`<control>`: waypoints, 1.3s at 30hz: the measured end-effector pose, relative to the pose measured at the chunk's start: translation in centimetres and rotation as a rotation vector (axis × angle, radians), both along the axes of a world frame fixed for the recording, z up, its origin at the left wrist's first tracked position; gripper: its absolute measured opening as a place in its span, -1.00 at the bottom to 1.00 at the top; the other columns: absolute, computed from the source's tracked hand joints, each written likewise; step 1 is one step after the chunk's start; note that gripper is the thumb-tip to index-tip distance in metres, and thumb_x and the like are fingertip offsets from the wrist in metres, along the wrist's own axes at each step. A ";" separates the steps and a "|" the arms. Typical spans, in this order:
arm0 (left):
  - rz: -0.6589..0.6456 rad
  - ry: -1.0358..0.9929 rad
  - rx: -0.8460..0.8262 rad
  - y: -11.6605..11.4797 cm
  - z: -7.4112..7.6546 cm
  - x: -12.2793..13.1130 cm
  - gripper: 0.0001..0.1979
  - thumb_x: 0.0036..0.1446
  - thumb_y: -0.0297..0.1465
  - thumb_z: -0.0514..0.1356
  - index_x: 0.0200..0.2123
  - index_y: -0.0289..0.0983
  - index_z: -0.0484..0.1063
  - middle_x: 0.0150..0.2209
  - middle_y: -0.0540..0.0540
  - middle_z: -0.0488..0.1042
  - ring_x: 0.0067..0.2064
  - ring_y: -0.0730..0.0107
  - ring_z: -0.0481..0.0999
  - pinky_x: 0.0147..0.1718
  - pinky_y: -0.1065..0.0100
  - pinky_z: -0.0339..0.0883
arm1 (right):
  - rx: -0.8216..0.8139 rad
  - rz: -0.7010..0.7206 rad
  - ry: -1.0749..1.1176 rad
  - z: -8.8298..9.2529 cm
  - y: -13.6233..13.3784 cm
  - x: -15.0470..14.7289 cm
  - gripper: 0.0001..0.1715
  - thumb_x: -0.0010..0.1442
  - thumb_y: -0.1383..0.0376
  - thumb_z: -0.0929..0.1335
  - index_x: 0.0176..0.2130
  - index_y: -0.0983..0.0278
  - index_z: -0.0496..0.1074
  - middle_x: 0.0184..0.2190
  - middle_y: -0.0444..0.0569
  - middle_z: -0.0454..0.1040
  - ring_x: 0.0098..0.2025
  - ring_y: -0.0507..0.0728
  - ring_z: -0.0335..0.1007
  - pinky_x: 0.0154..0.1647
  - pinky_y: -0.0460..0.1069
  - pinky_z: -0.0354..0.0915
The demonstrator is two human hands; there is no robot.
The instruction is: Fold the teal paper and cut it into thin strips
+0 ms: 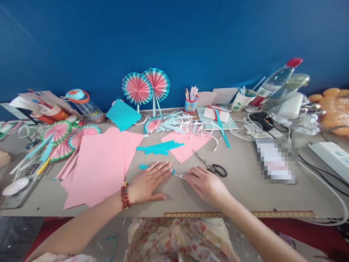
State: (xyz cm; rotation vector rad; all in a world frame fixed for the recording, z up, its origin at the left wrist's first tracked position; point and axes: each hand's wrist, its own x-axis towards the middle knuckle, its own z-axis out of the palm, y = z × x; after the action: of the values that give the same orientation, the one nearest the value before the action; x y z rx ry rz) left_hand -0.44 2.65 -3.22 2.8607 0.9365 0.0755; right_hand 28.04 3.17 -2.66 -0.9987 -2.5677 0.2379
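Observation:
My left hand (151,181), with a beaded bracelet at its wrist, lies flat with spread fingers over a blue paper strip (143,167). The strip's ends show on both sides of the fingers. My right hand (203,183) is closed around a thin pointed tool (181,176), whose metal tip reaches the strip's right end. Beyond my hands lie more blue strips (160,147). Black-handled scissors (211,165) rest just past my right hand, partly over a pink sheet (182,145). Larger pink sheets (99,167) overlap left of my left hand.
Pleated paper fans (137,89) lean against the blue wall. White paper scraps (180,122) and a pen cup (191,103) stand behind the strips. To the right are a phone (276,160), cables and a power strip (331,154). Another person's hand (4,159) shows at far left.

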 end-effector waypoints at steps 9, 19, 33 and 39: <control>0.002 0.016 -0.024 0.0 0.0 -0.1 -0.11 0.28 0.14 -0.06 0.45 -0.29 -0.21 0.45 -0.24 -0.14 0.45 0.06 -0.14 0.37 0.03 -0.24 | -0.031 0.014 -0.011 0.2 -0.2 -0.2 -0.66 0.40 0.40 0.18 -0.12 0.27 0.52 -0.30 0.02 0.48 -0.25 0.10 0.39 -0.23 -0.05 0.35; -0.006 0.031 -0.013 0.0 0.0 -0.1 -0.08 0.27 0.17 -0.12 0.45 -0.32 -0.24 0.45 -0.25 -0.16 0.46 0.07 -0.16 0.38 0.03 -0.26 | -0.067 -0.033 0.019 -0.2 -0.7 -0.3 -0.69 0.41 0.37 0.19 -0.11 0.26 0.51 -0.26 0.02 0.49 -0.21 0.11 0.40 -0.21 -0.04 0.33; 0.006 0.070 0.003 0.0 -0.1 0.0 -0.02 0.25 0.20 -0.13 0.45 -0.37 -0.34 0.46 -0.24 -0.19 0.46 0.07 -0.18 0.39 0.04 -0.28 | -0.015 -0.143 -0.014 -0.4 -2.1 -2.9 -0.75 0.36 0.41 0.24 -0.14 0.30 0.50 -0.28 0.02 0.49 -0.25 0.12 0.39 -0.21 -0.03 0.35; 0.037 0.002 -0.028 0.2 0.9 -0.6 -0.08 0.30 0.14 -0.11 0.45 -0.32 -0.39 0.46 -0.24 -0.24 0.46 0.09 -0.16 0.39 0.03 -0.28 | -0.028 -0.163 -0.027 -0.1 -2.2 -2.8 -0.75 0.33 0.44 0.26 -0.10 0.28 0.51 -0.28 0.00 0.48 -0.24 0.11 0.38 -0.22 -0.04 0.34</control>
State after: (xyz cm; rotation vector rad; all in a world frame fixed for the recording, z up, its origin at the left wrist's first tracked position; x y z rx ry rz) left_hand -1.00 2.90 -2.34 2.8189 0.9824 0.0620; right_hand 25.23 0.94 -2.72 -1.2218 -2.4959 0.2179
